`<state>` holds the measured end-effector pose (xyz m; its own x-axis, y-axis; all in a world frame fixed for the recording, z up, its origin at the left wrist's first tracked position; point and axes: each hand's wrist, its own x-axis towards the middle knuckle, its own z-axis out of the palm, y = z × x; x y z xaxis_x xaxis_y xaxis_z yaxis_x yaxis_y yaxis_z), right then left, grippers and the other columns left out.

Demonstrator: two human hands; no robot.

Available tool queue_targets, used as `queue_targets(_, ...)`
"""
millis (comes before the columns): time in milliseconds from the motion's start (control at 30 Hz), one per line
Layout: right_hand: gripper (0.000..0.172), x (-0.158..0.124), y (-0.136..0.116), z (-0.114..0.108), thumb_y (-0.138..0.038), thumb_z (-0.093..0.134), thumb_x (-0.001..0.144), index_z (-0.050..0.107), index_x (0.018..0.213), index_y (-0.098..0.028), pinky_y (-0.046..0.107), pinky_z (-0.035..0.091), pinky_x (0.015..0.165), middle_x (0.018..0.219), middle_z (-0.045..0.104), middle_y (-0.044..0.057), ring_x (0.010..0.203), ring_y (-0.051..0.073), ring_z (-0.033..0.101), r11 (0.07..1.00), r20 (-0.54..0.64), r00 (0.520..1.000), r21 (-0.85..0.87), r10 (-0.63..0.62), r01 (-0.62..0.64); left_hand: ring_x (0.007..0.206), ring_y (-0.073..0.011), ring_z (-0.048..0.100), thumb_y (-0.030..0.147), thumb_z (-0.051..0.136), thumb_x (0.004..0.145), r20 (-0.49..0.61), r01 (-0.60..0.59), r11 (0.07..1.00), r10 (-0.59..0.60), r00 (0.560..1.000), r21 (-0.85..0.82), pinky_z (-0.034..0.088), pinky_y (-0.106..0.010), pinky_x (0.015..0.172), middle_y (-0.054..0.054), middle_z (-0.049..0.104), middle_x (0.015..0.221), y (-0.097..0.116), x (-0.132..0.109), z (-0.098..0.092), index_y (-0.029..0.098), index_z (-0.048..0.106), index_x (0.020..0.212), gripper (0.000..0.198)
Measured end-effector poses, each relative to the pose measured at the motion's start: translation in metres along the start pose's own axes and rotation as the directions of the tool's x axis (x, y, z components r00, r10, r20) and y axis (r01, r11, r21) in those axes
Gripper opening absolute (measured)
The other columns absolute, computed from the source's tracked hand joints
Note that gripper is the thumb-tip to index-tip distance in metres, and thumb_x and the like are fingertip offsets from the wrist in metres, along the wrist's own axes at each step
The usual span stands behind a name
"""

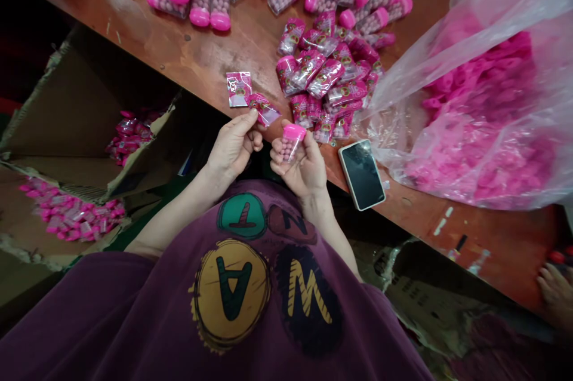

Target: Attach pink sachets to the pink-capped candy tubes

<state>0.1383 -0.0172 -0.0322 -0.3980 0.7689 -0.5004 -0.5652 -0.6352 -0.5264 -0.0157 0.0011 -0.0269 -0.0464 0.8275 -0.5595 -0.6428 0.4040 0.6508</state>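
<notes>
My left hand (237,142) pinches a printed pink plastic sleeve (264,110) between thumb and forefinger, just over the table's front edge. In my right hand (302,166) is a small clear bottle (292,143) with a pink cap and pale pink balls inside, its cap end tilted up. The bottle carries no printed sleeve. Behind my left hand a flat stack of printed sleeves (239,88) lies on the table. Bottles wearing printed sleeves (326,77) are heaped beyond my right hand.
Unsleeved capped bottles (219,8) are piled at the back of the brown table (147,46). A phone (362,175) lies at the edge, beside a clear bag of pink pieces (483,148). Cardboard boxes (85,172) with pink items stand below left. Another person's hand (555,285) shows far right.
</notes>
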Motion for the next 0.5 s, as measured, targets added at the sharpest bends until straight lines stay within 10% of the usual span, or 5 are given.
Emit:
queue_targets(267, 0.033, -0.003, -0.004, -0.001, -0.044, 0.044, 0.102, 0.066, 0.117, -0.025, 0.023, 0.054, 0.060, 0.090, 0.071, 0.002, 0.073, 0.013, 0.063, 0.991, -0.017, 0.999, 0.127, 0.034, -0.031, 0.046, -0.0033, 0.053, 0.032, 0.073, 0.096, 0.006, 0.033, 0.999, -0.033, 0.999, -0.037, 0.042, -0.018, 0.046, 0.003, 0.065, 0.069, -0.002, 0.002, -0.004, 0.016, 0.062, 0.076, 0.028)
queue_targets(500, 0.033, -0.004, 0.006, -0.005, -0.029, 0.079, 0.085, 0.067, 0.115, -0.023, 0.018, 0.059, 0.067, 0.090, 0.070, -0.002, 0.077, 0.008, 0.068, 0.981, -0.016, 0.982, -0.059, -0.188, 0.187, 0.047, -0.0039, 0.055, 0.031, 0.076, 0.094, 0.074, 0.029, 0.996, -0.022, 0.997, -0.090, 0.043, -0.019, 0.046, 0.001, 0.066, 0.072, -0.011, 0.005, -0.010, 0.015, 0.065, 0.080, 0.024)
